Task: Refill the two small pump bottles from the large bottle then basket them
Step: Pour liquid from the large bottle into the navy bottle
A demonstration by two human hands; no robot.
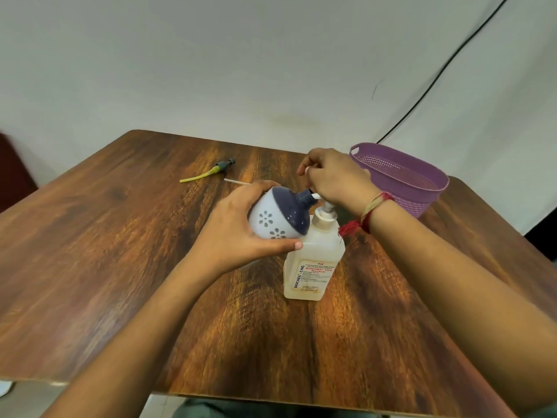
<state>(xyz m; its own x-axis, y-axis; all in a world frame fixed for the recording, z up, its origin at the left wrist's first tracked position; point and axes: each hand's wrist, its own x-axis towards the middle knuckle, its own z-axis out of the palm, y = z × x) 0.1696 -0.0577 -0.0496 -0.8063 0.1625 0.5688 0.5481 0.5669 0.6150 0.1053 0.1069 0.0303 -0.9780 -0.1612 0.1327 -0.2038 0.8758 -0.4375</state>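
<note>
My left hand (238,227) grips a small round bottle (278,217), white with flower marks and a dark blue top, tilted so its open neck points right at the nozzle of the large bottle. The large clear bottle (313,263) with a red-lettered label stands upright at the table's middle. My right hand (334,179) rests on top of its white pump head (325,213), fingers curled over it. A purple basket (422,179) sits at the back right, behind my right hand.
A pump insert with a grey cap and yellow tube (211,171) lies at the back of the wooden table (120,267). A thin white tube (236,182) lies beside it. A black cable (446,67) runs down the wall.
</note>
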